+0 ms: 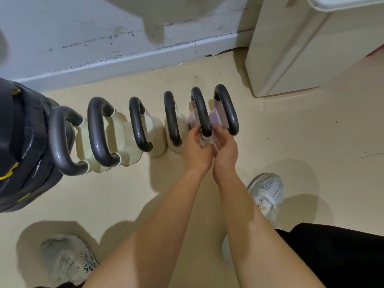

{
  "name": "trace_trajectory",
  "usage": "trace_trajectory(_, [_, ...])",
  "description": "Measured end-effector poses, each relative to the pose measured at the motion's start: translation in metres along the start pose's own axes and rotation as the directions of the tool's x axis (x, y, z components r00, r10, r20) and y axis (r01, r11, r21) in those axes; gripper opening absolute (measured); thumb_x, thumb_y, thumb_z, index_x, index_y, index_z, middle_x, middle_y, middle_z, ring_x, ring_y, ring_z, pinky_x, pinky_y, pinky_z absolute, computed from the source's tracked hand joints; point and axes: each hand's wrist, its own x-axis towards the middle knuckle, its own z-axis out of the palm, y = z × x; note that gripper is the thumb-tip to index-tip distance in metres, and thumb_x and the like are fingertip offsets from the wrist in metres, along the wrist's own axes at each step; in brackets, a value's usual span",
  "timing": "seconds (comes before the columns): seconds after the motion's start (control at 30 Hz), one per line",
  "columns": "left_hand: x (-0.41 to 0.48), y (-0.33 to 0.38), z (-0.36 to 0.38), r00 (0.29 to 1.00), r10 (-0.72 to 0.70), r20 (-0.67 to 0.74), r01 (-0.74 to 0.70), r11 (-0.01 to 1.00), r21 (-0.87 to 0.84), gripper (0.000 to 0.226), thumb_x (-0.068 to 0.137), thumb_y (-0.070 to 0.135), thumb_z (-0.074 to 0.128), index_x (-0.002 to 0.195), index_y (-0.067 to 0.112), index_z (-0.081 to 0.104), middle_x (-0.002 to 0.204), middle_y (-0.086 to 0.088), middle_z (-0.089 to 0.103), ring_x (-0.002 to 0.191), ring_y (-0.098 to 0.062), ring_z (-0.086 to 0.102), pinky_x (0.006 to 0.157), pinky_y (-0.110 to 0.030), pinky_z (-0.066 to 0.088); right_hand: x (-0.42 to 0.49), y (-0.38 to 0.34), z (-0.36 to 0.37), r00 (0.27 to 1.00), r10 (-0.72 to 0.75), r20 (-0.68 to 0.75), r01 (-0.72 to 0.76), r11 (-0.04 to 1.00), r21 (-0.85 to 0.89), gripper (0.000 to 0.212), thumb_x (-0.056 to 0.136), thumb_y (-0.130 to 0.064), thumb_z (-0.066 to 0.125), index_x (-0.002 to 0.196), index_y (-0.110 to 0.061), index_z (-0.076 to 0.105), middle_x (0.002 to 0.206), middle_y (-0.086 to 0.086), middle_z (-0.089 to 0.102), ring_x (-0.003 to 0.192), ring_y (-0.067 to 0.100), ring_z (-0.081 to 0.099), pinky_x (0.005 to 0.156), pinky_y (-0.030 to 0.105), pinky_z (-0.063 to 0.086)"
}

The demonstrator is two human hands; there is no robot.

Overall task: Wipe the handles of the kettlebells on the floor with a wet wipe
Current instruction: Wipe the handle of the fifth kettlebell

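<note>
Kettlebells (153,129) stood in a row on the beige floor (291,152) beside the skirting board, handles uppermost for access. The left hand (196,148) and right hand (225,148) curled their fingers together, pinching a crumpled white wet wipe (204,142) round the near end of the second handle from the right (200,109), probably to cover its full girth. Handles were dark, rounded, matte bars; bodies were pale cream or lilac.

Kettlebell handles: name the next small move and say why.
Probably slide the wet wipe up along the arch of the second handle from the right: the left hand and right hand hold the wipe bunched at its near end, and the rest of that arch is uncovered.
</note>
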Motion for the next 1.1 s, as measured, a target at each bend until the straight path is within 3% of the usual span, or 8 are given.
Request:
trace_trajectory(0.13, [0.000, 0.015, 0.001, 0.998, -0.052, -0.040, 0.052, 0.999, 0.000, 0.023, 0.096, 0.013, 0.061, 0.092, 0.036, 0.064, 0.079, 0.019, 0.068, 0.073, 0.012, 0.062, 0.062, -0.005, 0.043, -0.006, -0.004, 0.001, 0.998, 0.059, 0.001, -0.059, 0.998, 0.022, 0.031, 0.103, -0.018, 0.052, 0.123, -0.008, 0.073, 0.114, 0.011, 0.078, 0.114, 0.023, 0.072, 0.107, 0.041, 0.053])
trace_trajectory(0.4, [0.009, 0.036, -0.006, 0.995, 0.007, -0.098, 0.005, 0.993, 0.122, 0.015, 0.092, 0.010, 0.057, 0.079, 0.010, 0.065, 0.078, -0.007, 0.071, 0.070, -0.017, 0.065, 0.065, -0.029, 0.054, -0.008, -0.023, 0.009, 0.999, 0.009, 0.042, -0.011, 0.999, 0.044, 0.038, 0.107, -0.017, 0.043, 0.130, -0.001, 0.068, 0.121, 0.018, 0.075, 0.116, 0.023, 0.071, 0.106, 0.034, 0.054])
trace_trajectory(0.6, [0.024, 0.058, -0.010, 0.969, 0.245, -0.039, -0.212, 0.898, 0.386, 0.017, 0.092, 0.003, 0.046, 0.088, 0.008, 0.062, 0.073, 0.002, 0.063, 0.066, -0.011, 0.056, 0.064, -0.020, 0.044, 0.005, -0.044, 0.014, 0.979, -0.019, 0.202, 0.023, 1.000, -0.018, 0.048, 0.111, -0.028, 0.034, 0.142, 0.000, 0.057, 0.125, 0.009, 0.070, 0.095, 0.002, 0.069, 0.071, 0.005, 0.054])
trace_trajectory(0.73, [0.046, 0.063, -0.021, 0.920, 0.391, 0.005, -0.320, 0.747, 0.583, 0.019, 0.091, 0.007, 0.052, 0.098, 0.013, 0.068, 0.088, -0.005, 0.069, 0.081, -0.023, 0.064, 0.077, -0.038, 0.052, 0.020, -0.063, 0.020, 0.953, -0.005, 0.302, 0.019, 0.999, -0.043, 0.044, 0.109, -0.041, 0.035, 0.113, -0.014, 0.069, 0.098, -0.002, 0.072, 0.087, 0.006, 0.068, 0.079, 0.021, 0.055])
trace_trajectory(0.83, [0.059, 0.067, -0.030, 0.892, 0.452, 0.015, -0.329, 0.625, 0.708, 0.014, 0.092, 0.006, 0.057, 0.098, 0.012, 0.069, 0.091, -0.009, 0.069, 0.083, -0.025, 0.059, 0.071, -0.033, 0.044, 0.022, -0.071, 0.018, 0.978, -0.063, 0.198, 0.062, 0.998, 0.012, 0.040, 0.105, -0.029, 0.046, 0.118, 0.001, 0.070, 0.115, 0.025, 0.071, 0.104, 0.035, 0.070, 0.095, 0.042, 0.056])
trace_trajectory(0.97, [0.051, 0.072, -0.038, 0.826, 0.553, 0.111, -0.355, 0.358, 0.863, 0.012, 0.096, 0.008, 0.059, 0.100, 0.013, 0.069, 0.090, -0.011, 0.068, 0.080, -0.027, 0.059, 0.067, -0.029, 0.034, 0.021, -0.068, 0.010, 0.990, -0.067, 0.125, 0.061, 0.997, 0.049, 0.021, 0.088, -0.022, 0.060, 0.068, -0.021, 0.056, 0.077, 0.000, 0.059, 0.063, 0.016, 0.049, 0.062, 0.028, 0.040])
trace_trajectory(1.03, [0.045, 0.075, -0.043, 0.827, 0.546, 0.134, -0.382, 0.371, 0.847, 0.012, 0.096, 0.010, 0.059, 0.099, 0.015, 0.069, 0.090, -0.009, 0.068, 0.082, -0.027, 0.061, 0.066, -0.030, 0.037, 0.015, -0.067, 0.009, 0.991, -0.056, 0.119, 0.052, 0.998, 0.036, 0.019, 0.088, -0.019, 0.059, 0.069, -0.020, 0.056, 0.074, -0.001, 0.058, 0.058, 0.014, 0.050, 0.059, 0.026, 0.040])
trace_trajectory(1.1, [0.040, 0.088, -0.050, 0.882, 0.451, 0.138, -0.405, 0.577, 0.710, 0.013, 0.093, 0.013, 0.058, 0.096, 0.020, 0.067, 0.087, -0.002, 0.068, 0.081, -0.021, 0.060, 0.066, -0.029, 0.043, 0.009, -0.069, 0.011, 0.985, -0.102, 0.143, 0.099, 0.995, 0.024, 0.019, 0.086, -0.015, 0.058, 0.070, -0.022, 0.061, 0.075, -0.003, 0.058, 0.058, 0.012, 0.050, 0.058, 0.027, 0.038])
